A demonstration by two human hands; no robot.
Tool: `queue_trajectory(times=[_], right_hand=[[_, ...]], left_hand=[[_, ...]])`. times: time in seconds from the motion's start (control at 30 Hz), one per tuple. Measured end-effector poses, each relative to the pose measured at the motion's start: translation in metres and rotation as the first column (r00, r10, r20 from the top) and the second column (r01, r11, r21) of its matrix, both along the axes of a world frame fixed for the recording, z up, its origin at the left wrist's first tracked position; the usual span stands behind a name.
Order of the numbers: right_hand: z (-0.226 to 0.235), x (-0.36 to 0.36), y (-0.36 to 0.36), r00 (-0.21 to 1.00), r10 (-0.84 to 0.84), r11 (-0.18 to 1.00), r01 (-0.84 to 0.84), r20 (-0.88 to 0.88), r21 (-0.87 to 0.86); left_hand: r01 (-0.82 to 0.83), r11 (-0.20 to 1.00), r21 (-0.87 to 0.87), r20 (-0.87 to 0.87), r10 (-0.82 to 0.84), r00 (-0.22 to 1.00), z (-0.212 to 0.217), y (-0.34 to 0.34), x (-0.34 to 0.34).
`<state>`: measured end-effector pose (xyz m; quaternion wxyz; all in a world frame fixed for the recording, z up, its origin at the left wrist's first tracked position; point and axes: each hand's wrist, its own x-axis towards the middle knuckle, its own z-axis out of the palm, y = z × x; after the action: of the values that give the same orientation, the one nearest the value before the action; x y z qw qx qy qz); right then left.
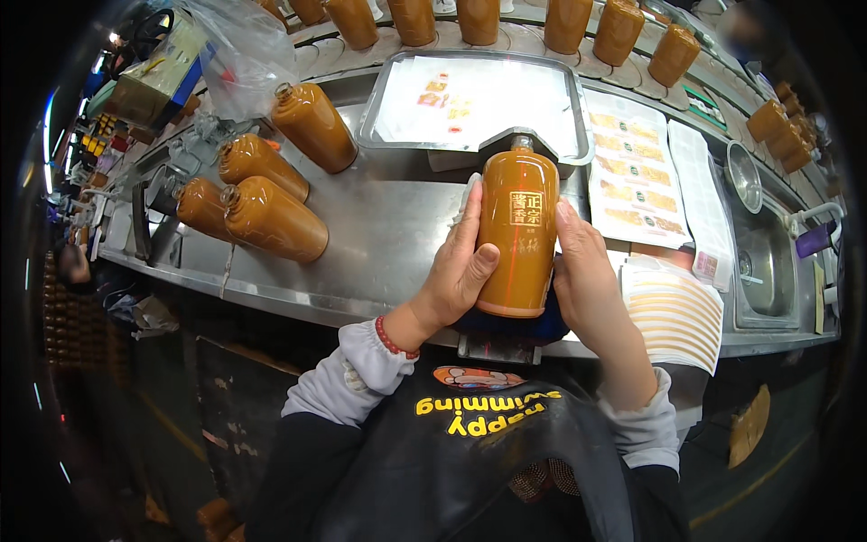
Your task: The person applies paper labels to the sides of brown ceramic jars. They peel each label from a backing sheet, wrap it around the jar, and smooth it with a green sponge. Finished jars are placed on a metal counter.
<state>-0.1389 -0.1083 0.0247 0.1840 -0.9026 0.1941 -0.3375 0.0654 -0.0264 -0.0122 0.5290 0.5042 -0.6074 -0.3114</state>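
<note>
While the shallow steel tray (388, 99) holds label sheets, my left hand (452, 275) and right hand (587, 271) both grasp the upright glossy amber ceramic bottle (517, 235) from its sides.

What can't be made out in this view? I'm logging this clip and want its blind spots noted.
Head view:
- Bottle: its back and part of its sides are hidden by the left hand and right hand.
- Dark-blue thing under the bottle: mostly covered by bottle and hands.
- Label sheets: print too small.
- Far bottles: tops cut off by the upper edge.
- Left rim: dark, blurred.
</note>
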Motion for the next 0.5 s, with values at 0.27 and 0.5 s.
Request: queue_trajectory(times=[0.27, 0.5], right_hand=[[0.012, 0.003, 0.003, 0.99, -0.062, 0.997, 0.055, -0.125, -0.059], [0.01, 0.005, 0.001, 0.991, -0.069, 0.996, 0.062, -0.116, -0.064]], left_hand=[[-0.062, 0.998, 0.03, -0.215, 0.067, 0.974, 0.02, -0.015, -0.004], [-0.082, 0.991, 0.101, -0.189, 0.1, 0.977, 0.022, -0.023, -0.005]])
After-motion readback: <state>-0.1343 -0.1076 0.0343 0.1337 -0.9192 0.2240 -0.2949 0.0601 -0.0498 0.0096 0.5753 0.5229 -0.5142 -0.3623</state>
